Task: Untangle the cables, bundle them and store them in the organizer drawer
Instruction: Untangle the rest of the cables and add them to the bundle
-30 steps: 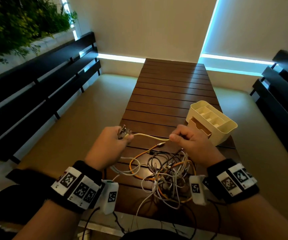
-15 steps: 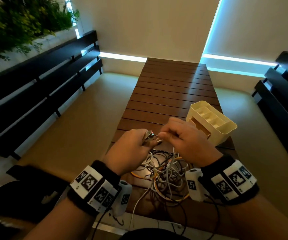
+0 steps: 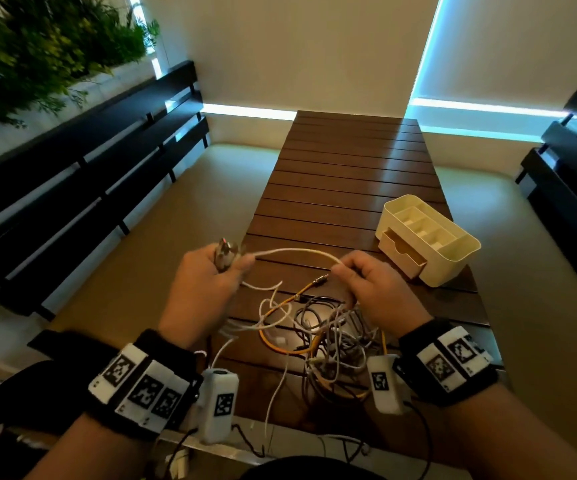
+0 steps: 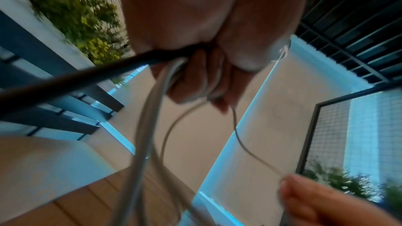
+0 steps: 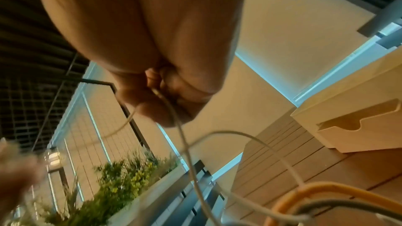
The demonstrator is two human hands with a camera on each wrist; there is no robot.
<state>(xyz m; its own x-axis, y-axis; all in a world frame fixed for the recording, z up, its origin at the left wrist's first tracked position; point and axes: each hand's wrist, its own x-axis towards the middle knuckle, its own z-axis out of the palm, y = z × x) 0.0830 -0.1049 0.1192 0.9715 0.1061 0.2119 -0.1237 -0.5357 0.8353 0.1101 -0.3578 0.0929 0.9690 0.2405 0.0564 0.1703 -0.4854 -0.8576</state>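
Note:
A tangle of white, grey, black and orange cables (image 3: 328, 337) lies on the near end of the wooden table (image 3: 349, 174). My left hand (image 3: 224, 268) grips a bunch of connector ends and several loops of white cable (image 3: 297, 252), held up left of the pile. My right hand (image 3: 353, 271) pinches the same white cable (image 5: 180, 126) a short span away, above the pile. In the left wrist view the white loops (image 4: 152, 126) hang from my curled fingers (image 4: 195, 78). The cream organizer (image 3: 429, 240) stands to the right, its drawer (image 3: 401, 251) partly pulled out.
Dark slatted benches (image 3: 82, 174) run along the left and at the far right (image 3: 571, 174). A planter with green foliage (image 3: 37, 46) sits at the upper left. An orange cable (image 5: 315, 192) loops near the organizer side of the pile.
My hands, close together half a second ago, have drawn apart again. The left hand moved left with the connector bunch, and a span of white cable now stretches between the hands.

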